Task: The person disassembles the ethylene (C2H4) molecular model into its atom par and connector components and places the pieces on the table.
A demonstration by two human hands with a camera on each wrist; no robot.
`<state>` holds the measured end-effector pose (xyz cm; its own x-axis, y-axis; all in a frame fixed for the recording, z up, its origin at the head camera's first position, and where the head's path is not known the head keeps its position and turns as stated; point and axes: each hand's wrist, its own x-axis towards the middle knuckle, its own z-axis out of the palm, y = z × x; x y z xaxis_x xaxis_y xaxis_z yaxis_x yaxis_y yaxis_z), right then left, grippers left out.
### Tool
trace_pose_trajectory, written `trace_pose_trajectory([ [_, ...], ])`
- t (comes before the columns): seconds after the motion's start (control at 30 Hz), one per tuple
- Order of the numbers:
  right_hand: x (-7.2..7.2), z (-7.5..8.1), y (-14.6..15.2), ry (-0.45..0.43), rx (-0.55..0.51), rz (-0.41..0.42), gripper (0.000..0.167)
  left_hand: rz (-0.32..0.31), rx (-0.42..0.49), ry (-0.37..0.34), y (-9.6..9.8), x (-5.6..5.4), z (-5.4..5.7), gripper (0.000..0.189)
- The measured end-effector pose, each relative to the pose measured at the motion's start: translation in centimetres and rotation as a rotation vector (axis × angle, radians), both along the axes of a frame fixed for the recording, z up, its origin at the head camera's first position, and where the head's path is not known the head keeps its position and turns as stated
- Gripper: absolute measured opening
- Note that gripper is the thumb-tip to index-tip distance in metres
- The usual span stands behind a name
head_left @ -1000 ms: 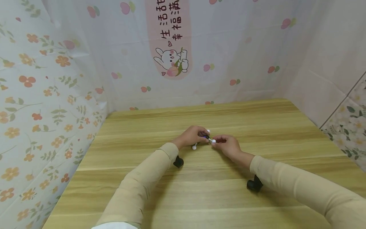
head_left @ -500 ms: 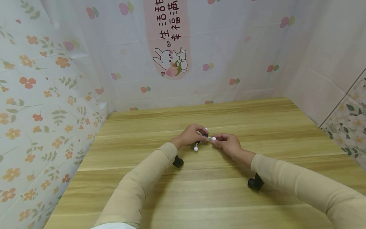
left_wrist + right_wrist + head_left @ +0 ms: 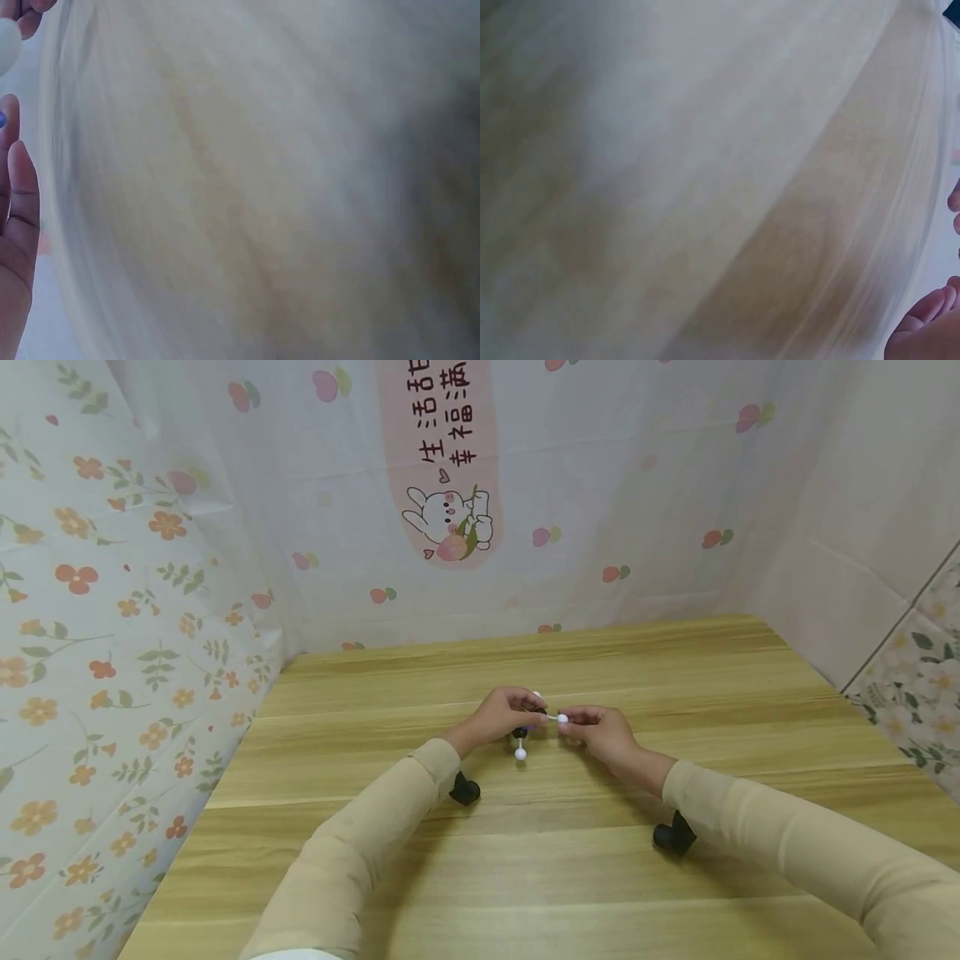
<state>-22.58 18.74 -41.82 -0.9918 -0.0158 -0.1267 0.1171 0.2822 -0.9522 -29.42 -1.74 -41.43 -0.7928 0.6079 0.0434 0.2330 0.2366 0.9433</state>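
Note:
Above the middle of the table, in the head view, I hold a small ball-and-stick molecular model with black balls (image 3: 521, 732), white balls (image 3: 521, 754) and purple bits. My left hand (image 3: 498, 717) grips its black middle part and hides much of it. One white ball juts towards me on a short stick. My right hand (image 3: 606, 735) pinches another white ball (image 3: 562, 718) at the end of a pale stick that leads to the model. The left wrist view catches fingers (image 3: 24, 187) and a blurred white ball (image 3: 7, 46) at its left edge.
A wood-grain table (image 3: 480, 868) spreads beneath both arms. Black wrist mounts (image 3: 466, 790) hang under the sleeves. Behind the table stands a white printed curtain (image 3: 615, 485), with a flowered cloth (image 3: 135, 610) along the left side.
The model has turned in my hands: the near white ball has swung right and towards me, and the one at my right hand has risen slightly. Both hands keep their hold.

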Motion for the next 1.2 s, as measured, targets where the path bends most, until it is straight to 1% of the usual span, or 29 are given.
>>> trace_pose_trajectory([
  [0.07,0.0,0.0,-0.1,0.005,-0.001,0.016,0.039,-0.004,0.016,-0.009,-0.1,0.1,0.0,0.023],
  [0.2,-0.1,0.1,-0.2,0.015,-0.002,0.034,0.039,-0.008,0.013,-0.013,-0.3,0.4,0.1,0.024],
  [0.37,-0.3,0.1,-0.5,-0.003,-0.007,0.038,0.037,-0.045,0.006,-0.036,-0.7,0.6,0.1,0.026],
  [0.43,-0.4,0.1,-0.7,-0.013,-0.011,0.038,0.037,-0.053,0.011,-0.034,-0.8,0.7,0.0,0.024],
  [0.6,-0.4,0.2,-0.9,-0.004,-0.033,0.061,0.038,-0.039,0.042,0.003,-1.1,0.8,-0.1,0.019],
  [0.7,-0.4,0.3,-1.1,0.016,-0.045,0.080,0.038,-0.024,0.058,0.008,-1.3,1.0,0.0,0.017],
  [0.83,-0.4,0.4,-1.4,0.028,-0.045,0.093,0.037,0.002,0.056,0.008,-1.6,1.2,0.1,0.016],
  [1.03,-0.4,0.5,-1.9,0.060,-0.034,0.113,0.037,0.027,0.051,0.026,-2.1,1.6,0.2,0.014],
  [1.2,-0.6,0.3,-2.0,0.070,-0.028,0.117,0.037,0.030,0.051,0.032,-2.7,1.5,0.1,0.014],
])
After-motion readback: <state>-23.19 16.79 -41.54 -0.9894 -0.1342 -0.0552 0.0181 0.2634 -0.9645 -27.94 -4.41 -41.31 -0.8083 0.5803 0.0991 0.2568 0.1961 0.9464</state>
